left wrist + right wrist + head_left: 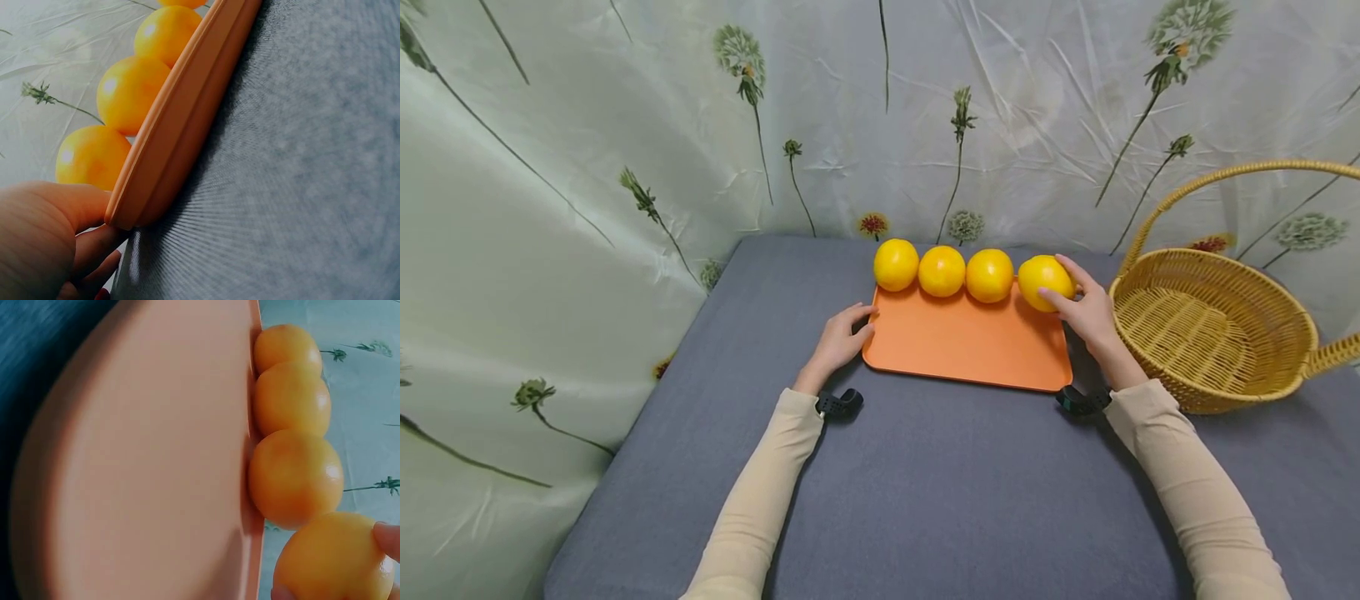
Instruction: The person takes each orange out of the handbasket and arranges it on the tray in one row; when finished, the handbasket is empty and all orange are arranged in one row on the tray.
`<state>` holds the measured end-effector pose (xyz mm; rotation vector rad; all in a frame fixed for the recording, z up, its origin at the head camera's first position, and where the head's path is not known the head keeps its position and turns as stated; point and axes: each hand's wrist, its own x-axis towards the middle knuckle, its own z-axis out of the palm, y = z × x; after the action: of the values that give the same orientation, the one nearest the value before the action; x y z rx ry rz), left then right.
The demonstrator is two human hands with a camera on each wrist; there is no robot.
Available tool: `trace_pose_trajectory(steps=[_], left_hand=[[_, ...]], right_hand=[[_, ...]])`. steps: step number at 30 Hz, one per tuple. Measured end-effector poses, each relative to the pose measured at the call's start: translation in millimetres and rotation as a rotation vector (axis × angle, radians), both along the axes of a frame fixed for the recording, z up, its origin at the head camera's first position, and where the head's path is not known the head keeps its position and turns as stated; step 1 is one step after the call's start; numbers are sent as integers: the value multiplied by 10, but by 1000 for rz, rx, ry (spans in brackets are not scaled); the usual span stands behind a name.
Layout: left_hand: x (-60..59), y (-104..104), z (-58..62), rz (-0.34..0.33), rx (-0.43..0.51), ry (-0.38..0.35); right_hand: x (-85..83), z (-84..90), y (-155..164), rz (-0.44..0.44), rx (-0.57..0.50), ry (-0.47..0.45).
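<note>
My right hand [1087,314] grips a yellow-orange orange [1043,282] between thumb and fingers at the back right corner of an orange tray [970,342]. In the right wrist view, that held orange [331,559] is close by, with fingertips on its sides. Three more oranges line the tray's back edge: a left one [896,265], a middle one [942,271] and a right one [990,275]. At the tray's left side, my left hand [837,340] holds the rim; the left wrist view shows its digits against the rim [147,162].
A wicker basket [1217,400] with a tall handle stands right of the tray, near my right forearm. Grey-blue cloth [955,483] covers the table. Behind hangs a pale curtain [850,100] with a dandelion print.
</note>
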<state>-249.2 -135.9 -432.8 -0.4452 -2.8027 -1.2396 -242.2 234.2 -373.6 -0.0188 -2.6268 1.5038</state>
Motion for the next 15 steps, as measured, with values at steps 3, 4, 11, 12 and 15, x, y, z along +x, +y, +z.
trace_pose_trajectory(steps=[3, 4, 11, 12, 15], left_hand=[[-6, 2, 0, 4, 1, -1], [-8, 2, -1, 4, -1, -1], [-6, -1, -7, 5, -13, -9], [-6, 1, -6, 8, -12, -11], [-6, 3, -3, 7, -12, -10]], right_hand=[[-25, -38, 2, -9, 40, 1], [-34, -54, 5, -6, 39, 0], [-85, -124, 20, -11, 157, -15], [-88, -124, 22, -12, 189, -15], [-86, -117, 30, -8, 249, -26]])
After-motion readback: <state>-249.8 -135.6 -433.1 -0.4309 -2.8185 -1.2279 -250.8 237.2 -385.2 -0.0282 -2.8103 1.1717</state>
